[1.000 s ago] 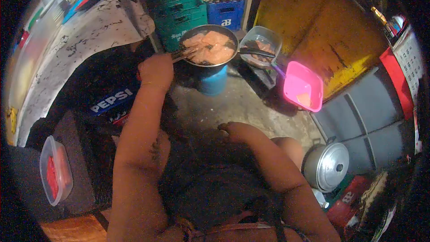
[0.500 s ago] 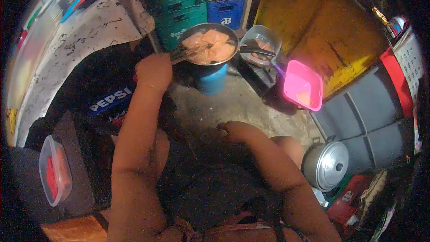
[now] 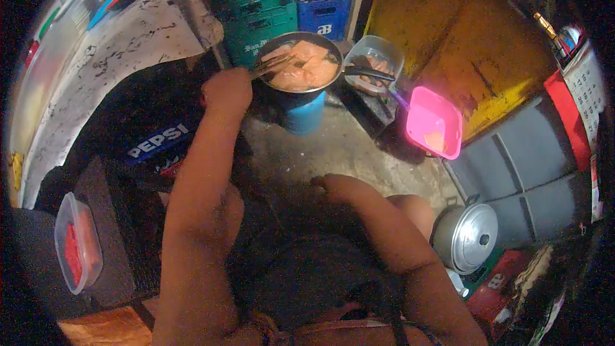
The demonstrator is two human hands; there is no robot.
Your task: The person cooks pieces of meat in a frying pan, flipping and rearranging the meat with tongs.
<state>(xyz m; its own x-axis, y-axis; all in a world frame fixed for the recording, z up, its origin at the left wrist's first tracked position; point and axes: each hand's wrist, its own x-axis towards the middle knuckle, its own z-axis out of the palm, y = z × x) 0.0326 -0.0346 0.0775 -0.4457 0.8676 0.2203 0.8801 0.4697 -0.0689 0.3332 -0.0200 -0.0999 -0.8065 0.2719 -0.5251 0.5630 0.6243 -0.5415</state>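
My left hand [image 3: 227,93] is closed around metal tongs [image 3: 274,64], whose ends reach into a dark frying pan [image 3: 301,91]. Several pale orange pieces of food [image 3: 311,67] lie in the pan, and the tong tips touch those on its left side. The pan sits above a blue cylindrical base [image 3: 304,115], its black handle [image 3: 369,74] pointing right. My right hand [image 3: 333,189] hangs in front of my right knee, away from the pan; its fingers are in shadow.
Right of the pan are a clear plastic tub [image 3: 375,51] with more pieces and a pink basin [image 3: 434,122]. A lidded pot [image 3: 474,237] stands at right. Green crates [image 3: 259,19] and a blue crate [image 3: 323,16] stand behind. A plastic container [image 3: 80,243] holds red items at left.
My left hand has moved slightly right and up, pushing the tongs further over the pan. The food pieces have shifted in the pan. My right hand stays in place.
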